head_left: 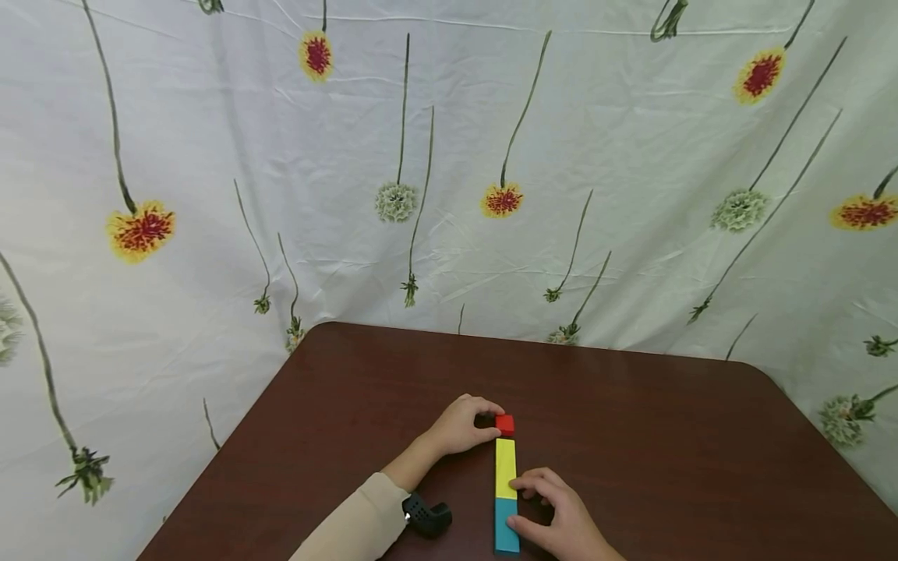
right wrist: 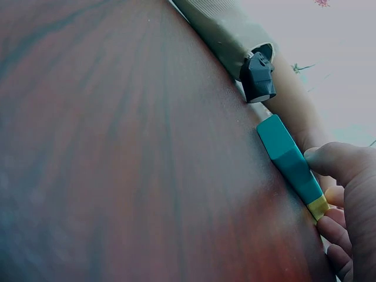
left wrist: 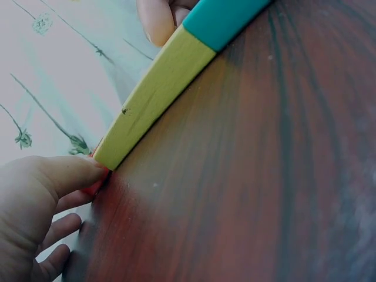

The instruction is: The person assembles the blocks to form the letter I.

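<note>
A red block [head_left: 506, 424], a long yellow block [head_left: 505, 463] and a long teal block [head_left: 506, 538] lie in a straight row on the table. At the far end, my left hand [head_left: 459, 425] pinches the red block between thumb and fingers. The left wrist view shows this red block mostly hidden behind the thumb and the yellow block [left wrist: 155, 97]. My right hand [head_left: 570, 518] is along the row's right side, its thumb touching the teal block [right wrist: 289, 155] and a fingertip at the yellow one. Yellow and teal meet end to end.
The dark brown table [head_left: 393, 366] has rounded far corners. Behind it hangs a pale cloth [head_left: 337, 156] printed with flowers. A black wrist device [head_left: 428, 516] sits on the left forearm, below a beige sleeve [head_left: 358, 518], just left of the row.
</note>
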